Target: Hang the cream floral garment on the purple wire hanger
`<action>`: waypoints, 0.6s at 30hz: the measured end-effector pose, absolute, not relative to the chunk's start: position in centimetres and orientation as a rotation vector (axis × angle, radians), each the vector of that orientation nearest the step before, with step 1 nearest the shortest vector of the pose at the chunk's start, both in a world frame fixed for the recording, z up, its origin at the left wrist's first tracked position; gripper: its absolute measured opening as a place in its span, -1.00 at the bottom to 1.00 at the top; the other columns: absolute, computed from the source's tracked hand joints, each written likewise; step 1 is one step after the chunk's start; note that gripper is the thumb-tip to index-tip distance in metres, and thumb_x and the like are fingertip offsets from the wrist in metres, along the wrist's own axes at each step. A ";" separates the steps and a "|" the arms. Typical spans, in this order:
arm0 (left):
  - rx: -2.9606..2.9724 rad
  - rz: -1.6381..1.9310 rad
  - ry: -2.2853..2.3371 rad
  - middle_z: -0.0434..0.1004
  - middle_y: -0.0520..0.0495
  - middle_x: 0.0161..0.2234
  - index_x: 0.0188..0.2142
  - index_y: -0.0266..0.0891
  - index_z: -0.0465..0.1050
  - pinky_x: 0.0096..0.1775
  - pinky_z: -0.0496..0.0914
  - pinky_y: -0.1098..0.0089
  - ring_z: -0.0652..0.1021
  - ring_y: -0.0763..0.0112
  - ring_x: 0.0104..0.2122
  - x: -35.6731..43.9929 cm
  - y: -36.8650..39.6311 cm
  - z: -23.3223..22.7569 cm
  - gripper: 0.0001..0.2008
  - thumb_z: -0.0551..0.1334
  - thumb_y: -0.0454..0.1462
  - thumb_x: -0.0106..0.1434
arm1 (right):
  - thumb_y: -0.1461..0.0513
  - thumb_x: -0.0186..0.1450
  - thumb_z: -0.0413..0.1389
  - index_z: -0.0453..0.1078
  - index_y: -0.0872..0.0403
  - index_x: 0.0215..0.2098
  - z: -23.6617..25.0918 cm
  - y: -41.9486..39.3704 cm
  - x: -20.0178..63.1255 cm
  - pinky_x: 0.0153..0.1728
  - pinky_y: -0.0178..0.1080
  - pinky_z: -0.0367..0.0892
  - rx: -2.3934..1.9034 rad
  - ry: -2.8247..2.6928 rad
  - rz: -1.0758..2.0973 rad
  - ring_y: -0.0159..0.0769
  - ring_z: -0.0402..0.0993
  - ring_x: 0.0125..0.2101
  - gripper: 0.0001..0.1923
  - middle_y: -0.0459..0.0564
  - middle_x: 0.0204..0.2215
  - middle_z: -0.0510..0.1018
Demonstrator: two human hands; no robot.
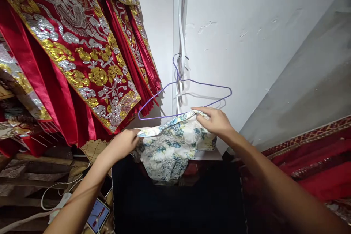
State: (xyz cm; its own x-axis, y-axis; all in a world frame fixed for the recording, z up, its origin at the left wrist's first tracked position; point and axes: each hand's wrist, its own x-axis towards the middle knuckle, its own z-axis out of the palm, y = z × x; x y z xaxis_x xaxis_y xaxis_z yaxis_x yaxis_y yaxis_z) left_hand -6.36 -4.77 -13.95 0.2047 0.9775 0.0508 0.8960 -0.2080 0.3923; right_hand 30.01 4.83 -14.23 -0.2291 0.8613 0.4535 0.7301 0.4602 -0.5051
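"Grip on both sides: what is in it?"

"Floral cloth (170,150). Left grip (124,142) pinches one end of its folded edge, right grip (215,120) the other."

"And the big things around you?"

"White wall (246,25) ahead of me, red embroidered hangings (90,62) off to my left."

"How does the cloth lie?"

"Between my two hands, its body drooping below the edge. That edge is the long line I have, slanting up from left to right."

"Where is the purple hanger (178,78)?"

"Just beyond the edge, against the wall. Its lower bar also climbs to the right, so the two run nearly in line."

"Which hand is nearer?"

"My right, I judge: it covers part of the bar in my view, though I cannot tell whether they touch. My left sits just below the bar's left end."
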 end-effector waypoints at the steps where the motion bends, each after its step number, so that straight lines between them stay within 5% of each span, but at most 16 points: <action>1: 2.258 0.497 1.737 0.63 -0.19 -0.22 -0.32 -0.17 0.50 -0.08 0.42 0.26 0.61 0.12 -0.17 -6.1 -4.6 -13.3 -0.77 0.10 -0.19 0.35 | 0.19 0.26 0.06 0.59 -0.10 0.05 -13.8 4.6 30.4 -0.08 -0.12 0.42 -1.340 -2.031 0.211 -0.03 0.58 -0.03 -0.57 -0.10 0.03 0.64; 5: 2.416 0.766 1.616 0.38 -0.22 0.26 -0.25 -0.20 0.52 0.28 0.23 0.11 0.34 0.03 0.31 -5.8 -3.2 -11.7 -0.71 0.05 -0.17 0.40 | 0.21 0.26 0.05 0.60 -0.09 0.02 -13.1 4.1 31.1 -0.07 -0.15 0.41 -1.335 -2.072 0.198 -0.04 0.57 -0.03 -0.58 -0.11 0.00 0.65; 7: 2.416 0.919 1.591 0.26 -0.23 0.35 -0.23 -0.22 0.49 0.33 0.17 0.05 0.24 0.04 0.37 -5.5 -1.6 -11.1 -0.70 0.02 -0.17 0.42 | 0.21 0.26 0.05 0.61 -0.08 -0.01 -13.1 3.8 30.7 -0.11 -0.18 0.40 -1.311 -2.072 0.237 -0.05 0.58 -0.06 -0.60 -0.10 -0.03 0.67; 12: 2.367 1.271 1.362 0.45 -0.25 0.22 -0.11 -0.21 0.43 0.21 0.34 0.10 0.44 0.17 0.24 -2.8 2.6 -8.8 -0.79 0.04 -0.28 0.39 | 0.07 0.30 0.10 0.56 -0.13 -0.02 -13.5 2.7 29.1 -0.16 -0.19 0.36 -1.362 -2.019 0.277 -0.06 0.58 -0.10 -0.67 -0.10 -0.09 0.68; 15: 2.477 1.246 1.273 0.56 -0.20 0.10 0.12 -0.22 0.36 0.14 0.40 0.15 0.56 0.24 0.09 -1.2 4.0 -7.8 -0.59 0.06 -0.42 0.30 | 0.01 0.23 0.18 0.46 -0.18 0.09 -14.0 2.7 29.7 -0.22 -0.17 0.34 -1.444 -2.030 0.156 -0.06 0.58 -0.21 -0.54 -0.08 -0.12 0.66; 18: 2.608 1.174 1.298 0.57 -0.20 0.07 0.13 -0.25 0.41 0.15 0.40 0.15 0.56 0.21 0.06 -0.8 4.5 -7.6 -0.48 0.05 -0.50 0.20 | 0.14 0.22 0.14 0.27 -0.13 0.28 -14.3 4.1 32.5 -0.31 -0.18 0.32 -1.470 -1.910 0.022 -0.19 0.51 -0.41 -0.36 -0.04 -0.15 0.64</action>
State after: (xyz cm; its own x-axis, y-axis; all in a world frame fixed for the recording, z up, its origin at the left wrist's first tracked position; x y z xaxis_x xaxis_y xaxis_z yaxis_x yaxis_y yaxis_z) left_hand -0.75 4.53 -7.65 0.3790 0.6865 0.6206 0.6858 -0.6586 0.3097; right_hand 32.48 4.14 -14.29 -0.0958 0.8491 0.5194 0.8369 0.3513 -0.4198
